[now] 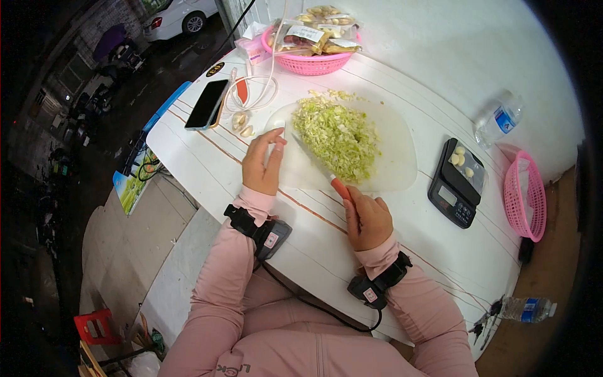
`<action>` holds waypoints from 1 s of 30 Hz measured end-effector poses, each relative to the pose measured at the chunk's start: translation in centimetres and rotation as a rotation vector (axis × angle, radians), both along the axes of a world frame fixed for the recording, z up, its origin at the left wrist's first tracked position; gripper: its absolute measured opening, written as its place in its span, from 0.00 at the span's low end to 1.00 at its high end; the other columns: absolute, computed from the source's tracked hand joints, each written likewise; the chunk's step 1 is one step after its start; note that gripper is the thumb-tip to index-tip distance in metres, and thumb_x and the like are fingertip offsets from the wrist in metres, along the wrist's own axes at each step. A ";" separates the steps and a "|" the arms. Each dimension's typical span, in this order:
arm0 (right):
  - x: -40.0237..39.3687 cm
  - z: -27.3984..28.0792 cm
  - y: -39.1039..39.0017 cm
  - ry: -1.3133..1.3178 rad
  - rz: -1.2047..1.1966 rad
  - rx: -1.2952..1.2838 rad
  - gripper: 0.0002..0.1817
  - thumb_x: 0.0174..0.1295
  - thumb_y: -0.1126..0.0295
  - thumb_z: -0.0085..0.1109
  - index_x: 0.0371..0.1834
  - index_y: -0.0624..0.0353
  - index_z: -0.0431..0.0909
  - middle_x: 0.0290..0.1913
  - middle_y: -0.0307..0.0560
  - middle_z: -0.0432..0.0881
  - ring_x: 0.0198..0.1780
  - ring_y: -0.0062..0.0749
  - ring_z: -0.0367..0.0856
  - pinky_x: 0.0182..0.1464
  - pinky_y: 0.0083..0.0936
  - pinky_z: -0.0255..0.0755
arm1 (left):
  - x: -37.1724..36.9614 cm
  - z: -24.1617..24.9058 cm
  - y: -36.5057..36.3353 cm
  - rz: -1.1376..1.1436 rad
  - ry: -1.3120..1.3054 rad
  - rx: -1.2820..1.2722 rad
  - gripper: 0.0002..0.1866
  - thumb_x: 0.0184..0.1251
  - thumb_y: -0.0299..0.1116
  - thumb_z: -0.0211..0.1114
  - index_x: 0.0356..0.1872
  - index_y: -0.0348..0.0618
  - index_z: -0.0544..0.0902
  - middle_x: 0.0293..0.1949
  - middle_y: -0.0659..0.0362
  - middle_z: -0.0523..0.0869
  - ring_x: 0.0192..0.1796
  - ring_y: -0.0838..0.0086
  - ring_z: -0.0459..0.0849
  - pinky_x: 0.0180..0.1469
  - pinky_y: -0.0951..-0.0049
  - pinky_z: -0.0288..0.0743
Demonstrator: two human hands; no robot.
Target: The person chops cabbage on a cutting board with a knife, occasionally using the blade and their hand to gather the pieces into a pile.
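My right hand point(369, 218) is wrapped around the orange-red handle of a knife point(340, 187). The blade points up and left along the near-left side of a heap of finely chopped pale green vegetable point(339, 138). That heap lies on a translucent white cutting board point(397, 147). At the board's left edge, my left hand point(262, 164) has its fingers bent and a little apart from the thumb, with nothing visible held. Just beyond it, a few garlic cloves point(242, 124) lie on the table.
A phone point(207, 105) and white cable point(274, 88) lie at the left. Behind stands a pink basket point(313, 64) of packets. At right are a black scale point(453, 188) bearing garlic cloves, another pink basket point(526, 198) and a plastic bottle point(500, 119). Another bottle point(527, 310) lies lower right.
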State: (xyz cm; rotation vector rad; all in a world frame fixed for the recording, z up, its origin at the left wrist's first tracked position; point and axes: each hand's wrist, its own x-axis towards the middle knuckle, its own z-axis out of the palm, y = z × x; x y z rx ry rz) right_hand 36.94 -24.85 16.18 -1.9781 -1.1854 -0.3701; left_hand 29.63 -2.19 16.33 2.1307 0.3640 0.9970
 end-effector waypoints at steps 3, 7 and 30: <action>0.0 -0.2 -0.1 -0.047 0.022 -0.101 0.13 0.66 0.71 0.58 0.53 0.62 0.76 0.28 0.49 0.80 0.25 0.43 0.75 0.33 0.34 0.65 | -0.1 0.1 0.3 0.070 -0.068 -0.071 0.12 0.76 0.31 0.54 0.52 0.38 0.82 0.41 0.55 0.85 0.45 0.72 0.82 0.51 0.74 0.72; -0.2 0.5 -0.2 -0.017 -0.019 -0.087 0.13 0.66 0.71 0.58 0.52 0.62 0.77 0.28 0.49 0.80 0.25 0.43 0.75 0.33 0.34 0.66 | -0.1 0.0 0.3 0.074 -0.067 -0.087 0.11 0.75 0.30 0.55 0.47 0.38 0.83 0.38 0.54 0.85 0.40 0.69 0.83 0.45 0.72 0.75; -0.1 0.1 -0.2 -0.020 -0.061 -0.109 0.13 0.67 0.72 0.56 0.52 0.64 0.76 0.29 0.49 0.81 0.26 0.43 0.77 0.33 0.33 0.67 | -0.2 0.2 -0.4 -0.070 -0.021 -0.288 0.10 0.72 0.27 0.62 0.49 0.33 0.85 0.39 0.54 0.87 0.41 0.74 0.88 0.43 0.78 0.81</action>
